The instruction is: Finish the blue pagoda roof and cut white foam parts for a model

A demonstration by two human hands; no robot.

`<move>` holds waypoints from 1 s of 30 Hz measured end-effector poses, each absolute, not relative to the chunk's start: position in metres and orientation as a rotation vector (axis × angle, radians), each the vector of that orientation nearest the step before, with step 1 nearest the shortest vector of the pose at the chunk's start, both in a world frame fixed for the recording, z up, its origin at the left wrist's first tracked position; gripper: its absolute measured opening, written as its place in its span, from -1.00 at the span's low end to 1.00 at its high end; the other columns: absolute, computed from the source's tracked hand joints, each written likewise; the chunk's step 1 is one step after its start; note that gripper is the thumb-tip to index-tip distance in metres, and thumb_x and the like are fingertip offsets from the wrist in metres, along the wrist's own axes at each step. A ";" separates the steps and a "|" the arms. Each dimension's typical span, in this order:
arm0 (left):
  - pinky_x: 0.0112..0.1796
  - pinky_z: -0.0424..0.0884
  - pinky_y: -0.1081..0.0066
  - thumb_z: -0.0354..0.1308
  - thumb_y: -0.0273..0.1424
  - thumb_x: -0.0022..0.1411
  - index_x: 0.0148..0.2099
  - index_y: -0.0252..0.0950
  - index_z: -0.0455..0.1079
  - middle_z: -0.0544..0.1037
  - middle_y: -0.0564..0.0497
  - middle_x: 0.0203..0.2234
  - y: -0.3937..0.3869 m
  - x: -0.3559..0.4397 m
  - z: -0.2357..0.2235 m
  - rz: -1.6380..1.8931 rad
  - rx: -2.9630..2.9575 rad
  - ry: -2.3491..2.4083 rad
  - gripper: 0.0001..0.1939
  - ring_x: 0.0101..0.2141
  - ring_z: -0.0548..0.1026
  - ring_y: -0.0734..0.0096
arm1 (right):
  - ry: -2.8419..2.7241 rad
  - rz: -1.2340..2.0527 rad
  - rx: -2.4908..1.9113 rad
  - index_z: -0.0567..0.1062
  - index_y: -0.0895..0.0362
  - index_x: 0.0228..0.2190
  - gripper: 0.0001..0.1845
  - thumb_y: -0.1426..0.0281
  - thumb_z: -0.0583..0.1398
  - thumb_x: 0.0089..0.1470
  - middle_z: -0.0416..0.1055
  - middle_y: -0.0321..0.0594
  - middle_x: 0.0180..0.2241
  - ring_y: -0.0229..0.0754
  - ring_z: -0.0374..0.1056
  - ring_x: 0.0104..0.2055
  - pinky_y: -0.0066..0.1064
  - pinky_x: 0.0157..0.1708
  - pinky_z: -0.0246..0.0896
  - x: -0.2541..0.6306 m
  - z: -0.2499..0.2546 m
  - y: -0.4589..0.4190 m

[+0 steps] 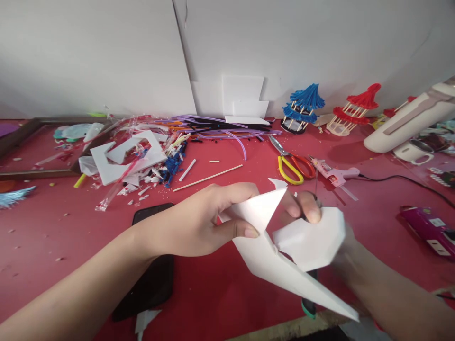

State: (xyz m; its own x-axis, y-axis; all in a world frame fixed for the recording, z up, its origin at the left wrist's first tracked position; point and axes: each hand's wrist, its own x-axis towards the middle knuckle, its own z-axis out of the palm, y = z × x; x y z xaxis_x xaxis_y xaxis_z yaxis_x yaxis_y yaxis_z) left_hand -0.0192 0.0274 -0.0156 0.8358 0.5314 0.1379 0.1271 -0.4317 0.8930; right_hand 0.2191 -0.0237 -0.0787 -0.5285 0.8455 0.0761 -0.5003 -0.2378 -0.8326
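My left hand (209,220) pinches a white foam sheet (273,265), thumb on top near its pointed upper corner. A rounded cut piece of the sheet (313,239) covers most of my right hand (304,208), whose fingers curl around a dark tool with a green end (308,308) that pokes out below the sheet; it looks like a cutter. Both hands hover over the red table (220,293), just in front of me.
A black phone (151,279) lies under my left forearm. Behind are yellow and orange scissors (293,166), a pink glue gun (336,174) with a black cord, a scrap pile (135,158), straws, a thin stick (208,178), a blue model (302,109) and a red model (353,111), and white boards against the wall.
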 end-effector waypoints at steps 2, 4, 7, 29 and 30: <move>-0.46 0.34 0.53 0.16 -0.41 0.29 -0.22 -0.24 0.31 0.50 0.09 -0.43 0.027 -0.020 -0.018 0.460 1.980 0.493 -0.94 -0.43 0.48 0.48 | -1.109 1.823 -0.522 0.58 -0.03 -0.39 -0.86 0.24 0.40 -0.01 0.29 -0.40 -0.27 -0.55 0.03 -0.67 -0.60 -0.76 0.03 0.224 -0.068 -0.021; -0.50 0.31 0.55 0.15 -0.41 0.28 -0.22 -0.24 0.31 0.52 0.10 -0.44 0.027 -0.019 -0.019 0.412 1.935 0.497 -0.94 -0.45 0.47 0.49 | -1.173 1.742 -0.557 0.62 -0.01 -0.33 -0.88 0.39 0.39 0.01 0.33 -0.38 -0.31 -0.54 0.11 -0.68 -0.60 -0.75 0.05 0.232 -0.061 -0.017; -0.52 0.28 0.57 0.12 -0.44 0.29 -0.22 -0.25 0.31 0.53 0.10 -0.43 0.026 -0.017 -0.018 0.322 1.883 0.508 -0.97 -0.46 0.47 0.50 | -1.413 1.565 -0.658 0.65 -0.02 -0.26 -0.78 0.37 0.42 -0.03 0.38 -0.35 -0.41 -0.45 0.22 -0.62 -0.58 -0.68 0.11 0.246 -0.056 -0.011; -0.45 0.35 0.56 0.10 -0.50 0.29 -0.18 -0.27 0.34 0.57 0.04 -0.41 0.019 -0.012 -0.022 0.173 1.889 0.529 -0.94 -0.42 0.53 0.45 | -0.835 1.703 -0.596 0.37 -0.01 -0.63 -0.60 0.10 0.44 -0.18 0.17 -0.48 -0.66 -0.44 -0.10 -0.75 -0.56 -0.78 -0.15 0.250 -0.065 -0.020; -0.46 0.34 0.55 0.11 -0.43 0.31 -0.18 -0.28 0.34 0.56 0.04 -0.40 0.021 -0.012 -0.022 0.193 1.891 0.544 -0.95 -0.42 0.52 0.45 | -0.837 1.722 -0.590 0.37 -0.02 -0.62 -0.61 0.10 0.44 -0.18 0.17 -0.49 -0.65 -0.45 -0.13 -0.75 -0.56 -0.78 -0.18 0.252 -0.065 -0.017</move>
